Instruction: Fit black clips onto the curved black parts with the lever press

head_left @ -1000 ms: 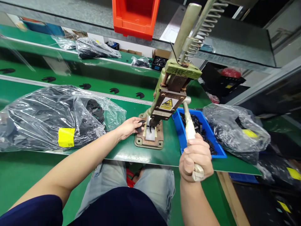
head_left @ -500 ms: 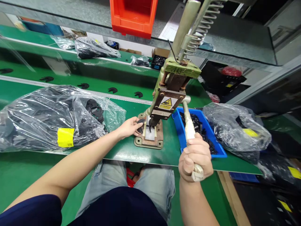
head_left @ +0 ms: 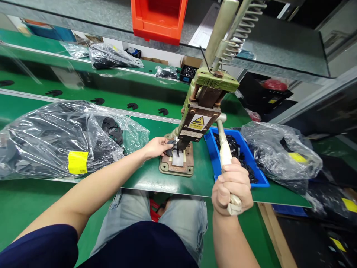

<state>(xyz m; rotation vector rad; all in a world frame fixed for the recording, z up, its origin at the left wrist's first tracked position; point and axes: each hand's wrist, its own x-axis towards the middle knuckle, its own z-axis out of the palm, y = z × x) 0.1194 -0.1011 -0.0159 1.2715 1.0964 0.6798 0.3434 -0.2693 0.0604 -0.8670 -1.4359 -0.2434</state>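
Observation:
Pinched in the fingers of my left hand (head_left: 156, 147) is a black curved part (head_left: 170, 148), held at the left side of the metal plate (head_left: 177, 159) on the press base. A dark narrow piece stands on that plate, under the ram of the green hand press (head_left: 199, 111); where it meets the curved part is too small to tell. My right hand (head_left: 232, 187) is wrapped round the taped lever (head_left: 224, 149) of the press, which slants up to the press head.
Left of the press lies a clear bag of black parts (head_left: 55, 141). A blue bin (head_left: 260, 178) of black pieces and another bag (head_left: 284, 156) are at the right. Curved parts lie on the green strip behind. An orange bin (head_left: 158, 31) hangs overhead.
My left hand has moved slightly right with the black curved part, nearer the middle of the plate. My right hand and the lever have not visibly moved. The parts on the strip behind have shifted slightly left.

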